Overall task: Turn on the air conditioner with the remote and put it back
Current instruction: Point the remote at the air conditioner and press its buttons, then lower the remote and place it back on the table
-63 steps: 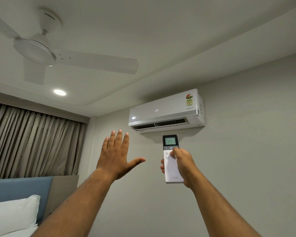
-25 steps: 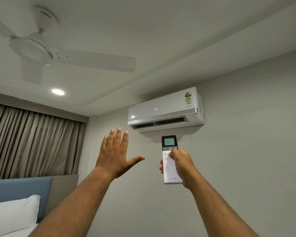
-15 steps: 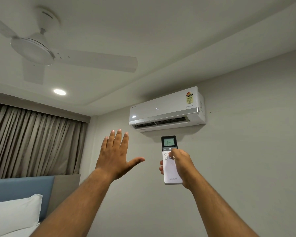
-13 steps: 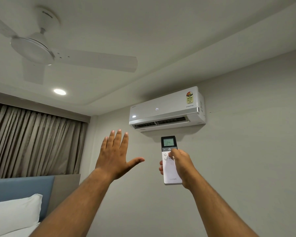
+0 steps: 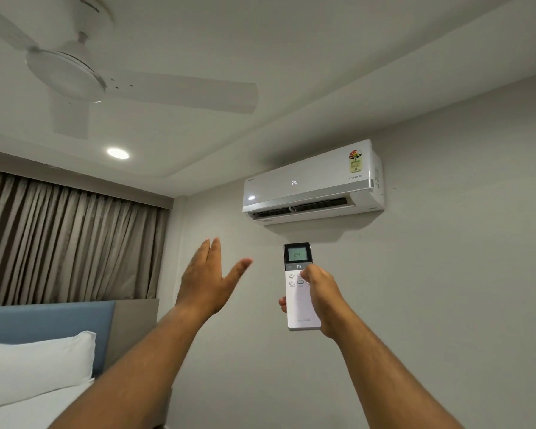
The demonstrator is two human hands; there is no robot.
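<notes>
A white air conditioner [image 5: 313,184] hangs high on the wall, its front lit with "24" and its lower flap open. My right hand [image 5: 321,300] grips a white remote [image 5: 298,308] upright just below the unit, thumb on the buttons under the power key. The remote's small screen also reads 24. My left hand [image 5: 208,280] is raised to the left of the remote, turned edge-on, fingers straight and thumb spread, holding nothing.
A white ceiling fan [image 5: 65,72] hangs at the upper left beside a round ceiling light [image 5: 118,153]. Grey-brown curtains [image 5: 65,243] cover the left wall. A blue headboard [image 5: 44,323] and a white pillow [image 5: 37,363] sit at the lower left.
My left hand has turned from flat, back facing me, to edge-on and shifted slightly right. The remote and right hand stay almost still. The unit's display keeps showing 24.
</notes>
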